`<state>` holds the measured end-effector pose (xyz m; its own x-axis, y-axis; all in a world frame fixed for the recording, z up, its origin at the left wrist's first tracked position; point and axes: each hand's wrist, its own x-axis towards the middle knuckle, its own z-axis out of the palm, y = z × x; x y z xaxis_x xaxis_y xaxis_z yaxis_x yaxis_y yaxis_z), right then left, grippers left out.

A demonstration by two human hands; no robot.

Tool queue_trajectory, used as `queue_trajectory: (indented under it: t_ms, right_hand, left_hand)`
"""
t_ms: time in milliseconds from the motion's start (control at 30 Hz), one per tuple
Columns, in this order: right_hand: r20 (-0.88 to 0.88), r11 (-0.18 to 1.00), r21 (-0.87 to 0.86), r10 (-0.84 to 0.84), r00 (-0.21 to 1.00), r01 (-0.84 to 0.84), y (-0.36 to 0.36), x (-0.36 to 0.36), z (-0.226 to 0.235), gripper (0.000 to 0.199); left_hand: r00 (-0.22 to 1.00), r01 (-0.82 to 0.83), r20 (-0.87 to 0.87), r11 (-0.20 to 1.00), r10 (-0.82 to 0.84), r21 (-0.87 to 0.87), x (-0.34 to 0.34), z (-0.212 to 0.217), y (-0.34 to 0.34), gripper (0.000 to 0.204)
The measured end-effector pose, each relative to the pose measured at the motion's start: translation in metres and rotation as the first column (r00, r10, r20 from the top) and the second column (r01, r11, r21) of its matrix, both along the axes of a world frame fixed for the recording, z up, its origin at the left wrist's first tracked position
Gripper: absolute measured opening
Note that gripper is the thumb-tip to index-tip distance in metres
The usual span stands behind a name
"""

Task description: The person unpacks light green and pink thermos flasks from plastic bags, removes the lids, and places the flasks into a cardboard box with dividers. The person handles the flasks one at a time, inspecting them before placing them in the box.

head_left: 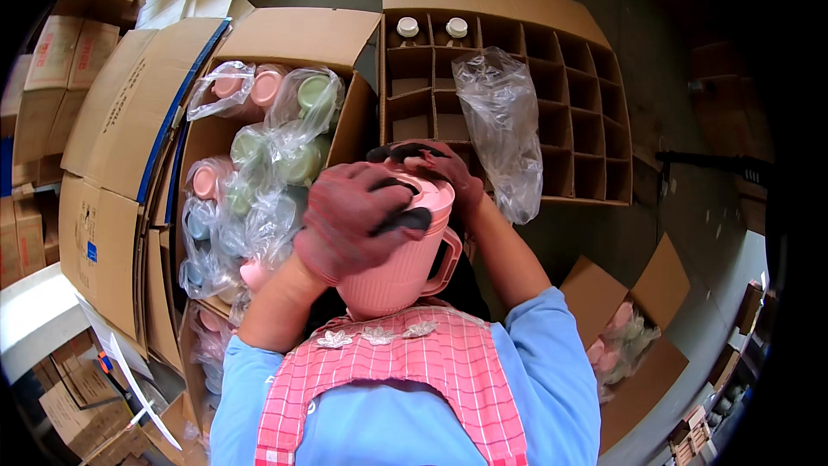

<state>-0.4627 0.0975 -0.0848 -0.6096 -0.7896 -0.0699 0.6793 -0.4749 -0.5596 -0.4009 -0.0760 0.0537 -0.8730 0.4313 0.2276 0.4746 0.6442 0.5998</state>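
Note:
A pink ribbed plastic jug [388, 280] with a side handle and a pink lid stands tilted against my apron front. My left hand [354, 220], in a dark red glove with black fingertips, curls over the near left side of the lid. On the far side, my right hand [435, 164], gloved alike, wraps around the lid's rim; part of its fingers is hidden. The jug's handle points right, with no hand on it. Just beyond my hands is a divided carton [582, 108] with a crumpled clear plastic bag [500, 121] lying over its compartments.
Two white-capped bottles [407, 30] stand in the divided carton's far left cells. At left, an open box [366, 112] holds pink, green and blue jugs in clear bags. Flattened cardboard [103, 181] leans farther left. Another open box [642, 388] with bagged pink items sits at lower right.

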Motion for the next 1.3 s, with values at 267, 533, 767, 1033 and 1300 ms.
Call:
queue_trajectory:
  t_ms: [267, 533, 767, 1033, 1300]
  right_hand:
    - [0.083, 0.985, 0.163, -0.075, 0.994, 0.061, 0.000, 0.007, -0.006, 0.023]
    - [-0.233, 0.754, 0.453, -0.414, 0.880, 0.475, 0.002, 0.022, 0.062, 0.023]
    - [-0.879, 0.637, 0.427, 0.129, 0.458, 0.641, -0.006, 0.029, 0.106, 0.011]
    - [-0.594, 0.880, 0.131, -0.300, 0.746, 0.457, -0.017, 0.016, 0.061, 0.023]
    - [-0.648, 0.800, 0.325, -0.200, 0.735, 0.504, -0.023, 0.023, 0.071, 0.022]
  left_hand:
    - [0.998, -0.055, 0.037, 0.979, 0.049, 0.198, -0.001, -0.010, -0.008, 0.028]
    - [0.963, 0.002, 0.211, 0.789, -0.167, 0.615, -0.010, -0.026, -0.042, 0.041]
    - [0.815, -0.352, 0.520, 0.495, -0.255, 0.794, -0.013, -0.089, -0.037, 0.035]
    - [0.928, -0.299, 0.363, 0.740, 0.080, 0.603, 0.010, -0.047, -0.044, 0.027]
    - [0.910, -0.304, 0.414, 0.646, -0.020, 0.700, 0.010, -0.056, -0.054, 0.032]
